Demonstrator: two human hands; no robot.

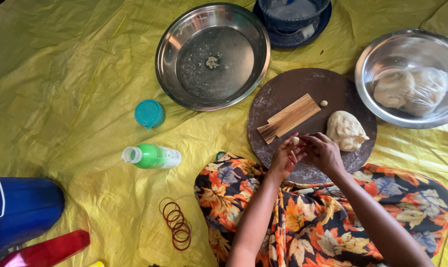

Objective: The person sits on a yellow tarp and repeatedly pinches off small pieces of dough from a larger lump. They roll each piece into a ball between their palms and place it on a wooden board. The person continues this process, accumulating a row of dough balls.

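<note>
My left hand [284, 157] and my right hand [324, 151] meet over the near edge of a round dark board [283, 94], pinching a small piece of dough [295, 140] between their fingertips. A larger lump of pale dough [345, 130] lies on the board just right of my right hand. A bundle of thin wooden sticks [288, 118] rests on the board above my hands, with a tiny dough ball [324, 103] beside it.
A steel bowl [182, 34] with a crumb sits at the back; another steel bowl [382, 54] at right holds wrapped dough [412, 88]. A green bottle [152, 156], teal cap [149, 113], red rubber bands [177, 225], blue bucket [21, 210] and yellow sheet [60, 74] lie left.
</note>
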